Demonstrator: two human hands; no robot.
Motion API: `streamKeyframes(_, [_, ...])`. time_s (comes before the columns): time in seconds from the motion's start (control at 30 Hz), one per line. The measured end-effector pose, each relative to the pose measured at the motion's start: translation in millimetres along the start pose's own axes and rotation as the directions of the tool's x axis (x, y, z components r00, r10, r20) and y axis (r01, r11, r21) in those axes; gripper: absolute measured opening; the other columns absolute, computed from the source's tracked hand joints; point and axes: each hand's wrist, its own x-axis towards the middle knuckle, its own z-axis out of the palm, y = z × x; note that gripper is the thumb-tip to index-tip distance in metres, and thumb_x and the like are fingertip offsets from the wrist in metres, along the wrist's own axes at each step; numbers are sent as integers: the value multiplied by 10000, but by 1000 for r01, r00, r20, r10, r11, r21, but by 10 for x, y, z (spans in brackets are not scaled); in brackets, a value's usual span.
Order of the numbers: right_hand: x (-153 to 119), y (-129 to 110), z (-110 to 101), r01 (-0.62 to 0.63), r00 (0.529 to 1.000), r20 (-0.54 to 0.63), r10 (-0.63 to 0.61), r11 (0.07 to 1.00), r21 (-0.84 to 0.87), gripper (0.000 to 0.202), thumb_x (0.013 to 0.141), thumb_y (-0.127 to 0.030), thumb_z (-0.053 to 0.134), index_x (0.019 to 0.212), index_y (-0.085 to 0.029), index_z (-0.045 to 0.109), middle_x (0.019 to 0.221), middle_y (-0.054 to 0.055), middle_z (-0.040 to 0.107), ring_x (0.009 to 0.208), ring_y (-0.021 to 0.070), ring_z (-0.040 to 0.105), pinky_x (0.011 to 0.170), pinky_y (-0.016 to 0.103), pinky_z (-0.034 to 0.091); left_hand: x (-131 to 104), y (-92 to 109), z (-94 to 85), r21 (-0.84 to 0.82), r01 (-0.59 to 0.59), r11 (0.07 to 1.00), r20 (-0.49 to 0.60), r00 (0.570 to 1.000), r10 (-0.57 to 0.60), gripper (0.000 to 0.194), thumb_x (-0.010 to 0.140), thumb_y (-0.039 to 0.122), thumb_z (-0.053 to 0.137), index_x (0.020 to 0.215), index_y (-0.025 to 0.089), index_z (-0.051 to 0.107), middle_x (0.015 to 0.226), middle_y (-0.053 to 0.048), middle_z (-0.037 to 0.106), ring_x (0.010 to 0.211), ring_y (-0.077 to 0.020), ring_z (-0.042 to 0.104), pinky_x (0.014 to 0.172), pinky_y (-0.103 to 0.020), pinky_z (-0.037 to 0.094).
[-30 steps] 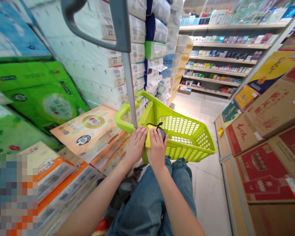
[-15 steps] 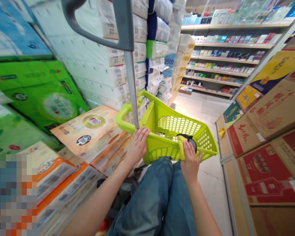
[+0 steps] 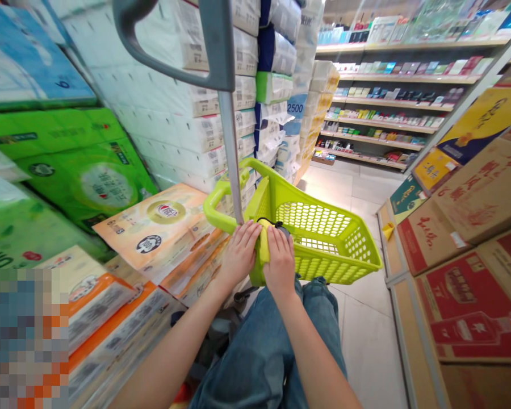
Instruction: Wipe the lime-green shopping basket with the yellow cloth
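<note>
A lime-green shopping basket (image 3: 323,199) with perforated sides and a grey pull handle (image 3: 227,136) stands in front of my knees. Over its near rim, by the foot of the handle, lie the closed fingers of my left hand (image 3: 239,250). Right beside it, my right hand (image 3: 280,258) presses a yellow cloth (image 3: 264,241) against the same rim. A dark part with a black cord shows beyond my right fingers; its kind is unclear. The fingertips of both hands are partly hidden behind the rim.
Packs of tissue (image 3: 153,227) are stacked on the left, with white paper packs (image 3: 200,130) behind. Cardboard cartons (image 3: 472,301) line the right side of the aisle floor (image 3: 366,341). Shelves of small boxes (image 3: 387,102) stand at the far end.
My right hand has slid left along the basket rim with the yellow cloth, from the middle to beside my left hand. My left hand stays on the rim.
</note>
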Motion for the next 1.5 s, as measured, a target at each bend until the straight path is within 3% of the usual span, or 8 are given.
streamKeyframes(0.37, [-567,1207,-428,-115,991,-88,98,969,-220,784,725,-2,382,1480,-205,431,1447,96,576,1397,239,453,1226,571,218,0,4,19,22,3,1000,10,1000,-3,711,825,41,445,1521,156,361,1498,-111,511,1473,-260,372,1253,-488,243])
streamKeyframes(0.53, [-413,826,-256,-265,957,-162,242,953,-144,715,741,-26,381,1439,-150,480,1417,120,594,1392,273,435,1226,579,188,0,44,23,-9,31,999,-29,999,-31,705,801,44,466,1495,145,387,1499,-113,504,1473,-269,366,1257,-500,229])
streamKeyframes(0.7, [-57,60,15,-157,984,-82,156,988,-7,695,770,-41,388,1454,-138,462,1425,101,590,1383,254,428,1237,506,180,-6,44,34,-42,30,999,-38,999,-32,669,813,60,462,1476,129,403,1496,-131,500,1476,-264,357,1250,-490,239])
streamKeyframes(0.8, [31,-122,75,-119,991,-62,119,993,-2,668,814,-59,393,1474,-149,443,1453,96,571,1389,246,421,1236,495,164,-6,16,36,-50,19,999,-42,999,-21,624,844,82,451,1465,138,422,1483,-133,516,1466,-259,372,1242,-480,255])
streamKeyframes(1.0, [-176,302,-50,-40,999,-29,35,987,-158,717,810,-14,378,1503,-198,406,1479,81,557,1404,214,426,1248,499,46,-2,-33,22,4,-17,1000,-18,1000,17,668,824,58,454,1485,141,411,1489,-108,522,1466,-258,378,1247,-469,248])
streamKeyframes(1.27, [-569,1156,-317,-138,988,-109,110,942,-307,745,761,-1,398,1483,-184,427,1436,110,577,1388,243,436,1235,551,108,2,-6,26,-4,-12,1000,-42,999,12,662,823,50,473,1477,141,424,1484,-87,530,1453,-252,395,1249,-453,255])
streamKeyframes(1.37, [-500,1026,-238,-225,966,-184,181,940,-257,697,782,-16,383,1465,-147,436,1403,141,585,1389,264,407,1214,573,183,14,41,26,-42,11,999,-85,996,-14,669,806,52,493,1466,149,435,1468,-99,539,1443,-262,407,1246,-473,257])
streamKeyframes(1.5, [-181,383,-24,-192,973,-149,175,975,-115,652,812,-27,377,1449,-138,452,1359,137,603,1345,266,423,1218,565,190,29,83,13,-84,27,996,-102,994,-36,650,806,45,487,1447,148,450,1451,-112,547,1428,-269,419,1239,-491,265])
